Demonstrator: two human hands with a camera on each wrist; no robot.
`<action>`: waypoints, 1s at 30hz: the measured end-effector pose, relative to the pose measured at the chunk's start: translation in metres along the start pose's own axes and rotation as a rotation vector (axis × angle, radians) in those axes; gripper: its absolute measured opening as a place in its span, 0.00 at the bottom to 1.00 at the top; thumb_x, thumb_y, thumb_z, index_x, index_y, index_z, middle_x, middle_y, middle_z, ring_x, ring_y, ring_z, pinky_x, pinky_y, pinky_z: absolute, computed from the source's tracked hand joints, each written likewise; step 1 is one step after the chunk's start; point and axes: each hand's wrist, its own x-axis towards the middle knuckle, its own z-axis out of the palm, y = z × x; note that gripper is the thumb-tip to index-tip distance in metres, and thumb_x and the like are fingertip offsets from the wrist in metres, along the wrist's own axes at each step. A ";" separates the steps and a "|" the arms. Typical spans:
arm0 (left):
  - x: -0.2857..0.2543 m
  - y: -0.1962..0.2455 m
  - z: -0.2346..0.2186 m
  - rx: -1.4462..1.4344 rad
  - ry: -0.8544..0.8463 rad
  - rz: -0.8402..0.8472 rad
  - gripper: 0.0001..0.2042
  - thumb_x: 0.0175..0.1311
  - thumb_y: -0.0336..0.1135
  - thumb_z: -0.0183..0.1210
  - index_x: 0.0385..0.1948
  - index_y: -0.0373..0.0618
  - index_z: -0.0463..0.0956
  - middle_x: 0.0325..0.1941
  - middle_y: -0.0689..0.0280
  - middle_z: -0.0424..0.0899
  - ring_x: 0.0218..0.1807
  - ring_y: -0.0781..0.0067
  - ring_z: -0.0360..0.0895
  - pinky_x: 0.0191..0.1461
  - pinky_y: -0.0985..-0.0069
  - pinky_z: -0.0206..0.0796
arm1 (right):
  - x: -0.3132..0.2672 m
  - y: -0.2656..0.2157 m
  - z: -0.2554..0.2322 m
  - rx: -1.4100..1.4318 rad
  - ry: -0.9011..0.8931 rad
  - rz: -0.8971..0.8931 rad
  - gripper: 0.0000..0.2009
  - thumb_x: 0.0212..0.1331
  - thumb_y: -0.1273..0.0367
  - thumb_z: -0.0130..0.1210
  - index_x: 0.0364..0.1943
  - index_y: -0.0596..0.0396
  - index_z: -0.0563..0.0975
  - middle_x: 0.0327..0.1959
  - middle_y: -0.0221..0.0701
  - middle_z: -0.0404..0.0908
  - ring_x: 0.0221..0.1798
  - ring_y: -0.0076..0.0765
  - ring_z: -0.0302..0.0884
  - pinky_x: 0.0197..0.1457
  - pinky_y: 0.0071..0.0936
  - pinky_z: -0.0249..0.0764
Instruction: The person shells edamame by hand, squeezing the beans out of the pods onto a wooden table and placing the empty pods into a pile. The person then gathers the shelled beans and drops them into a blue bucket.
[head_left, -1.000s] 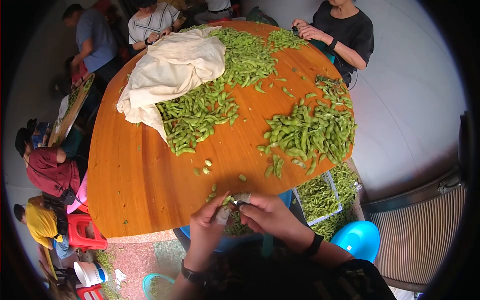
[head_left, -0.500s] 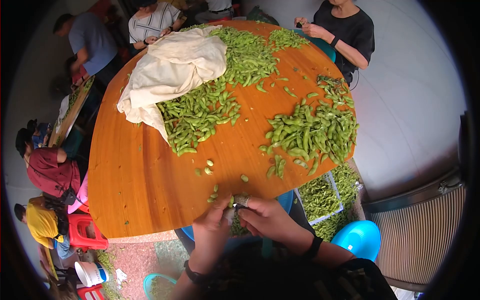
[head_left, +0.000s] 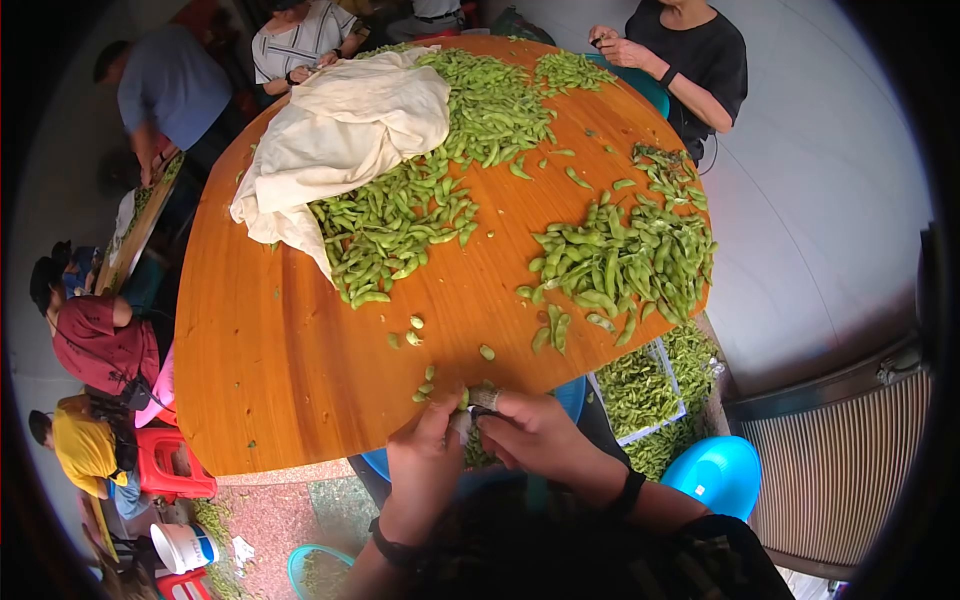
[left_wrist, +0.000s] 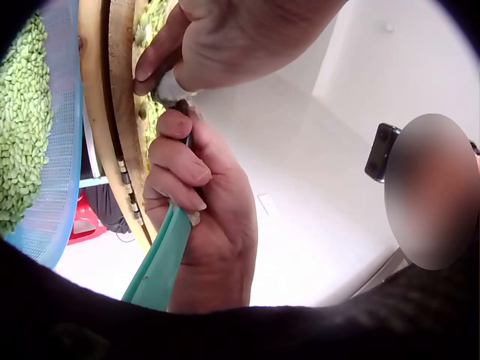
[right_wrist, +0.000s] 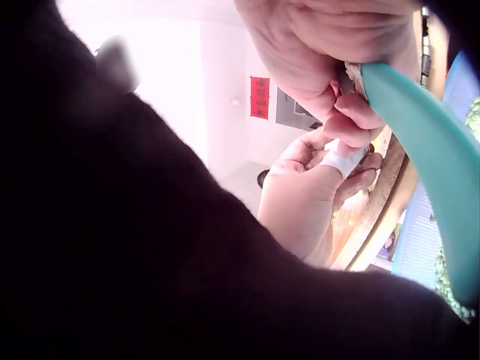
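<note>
Left hand (head_left: 423,452) pinched green pod (head_left: 463,399); right hand (head_left: 540,434), fingers curled, gripped teal strip (left_wrist: 165,259); I judged light pressure best.

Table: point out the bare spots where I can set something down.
Widest: the left near part of the table, between the cloth, loose beans and the left edge, with only specks. A narrower strip lies between the left pods and right pods. Crowded: the far side and near right edge.
</note>
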 end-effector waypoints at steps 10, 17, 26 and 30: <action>0.001 0.002 -0.010 -0.014 -0.074 -0.018 0.14 0.54 0.20 0.62 0.43 0.40 0.78 0.38 0.56 0.85 0.40 0.66 0.85 0.43 0.76 0.75 | 0.002 0.012 0.005 0.048 0.070 -0.039 0.05 0.65 0.76 0.50 0.40 0.57 0.76 0.22 0.23 0.75 0.18 0.13 0.66 0.20 0.16 0.63; 0.005 -0.006 -0.014 -0.346 -0.192 -0.122 0.12 0.60 0.23 0.59 0.46 0.43 0.77 0.39 0.60 0.85 0.37 0.68 0.83 0.37 0.74 0.75 | 0.001 0.012 0.004 0.056 0.080 -0.032 0.08 0.64 0.74 0.50 0.45 0.56 0.78 0.21 0.20 0.72 0.21 0.12 0.67 0.22 0.16 0.65; 0.005 -0.004 -0.008 -0.618 -0.284 -0.308 0.16 0.64 0.20 0.53 0.53 0.41 0.69 0.42 0.65 0.80 0.39 0.82 0.78 0.37 0.83 0.73 | -0.001 0.006 0.003 -0.440 0.220 -0.351 0.03 0.59 0.74 0.53 0.35 0.59 0.76 0.21 0.39 0.73 0.21 0.35 0.72 0.26 0.31 0.68; 0.004 0.004 -0.006 -0.555 -0.253 -0.175 0.17 0.62 0.21 0.57 0.53 0.40 0.69 0.41 0.67 0.78 0.41 0.81 0.77 0.42 0.82 0.71 | 0.001 0.008 0.005 -0.605 0.260 -0.482 0.02 0.54 0.77 0.52 0.28 0.60 0.71 0.23 0.43 0.73 0.27 0.54 0.74 0.28 0.41 0.70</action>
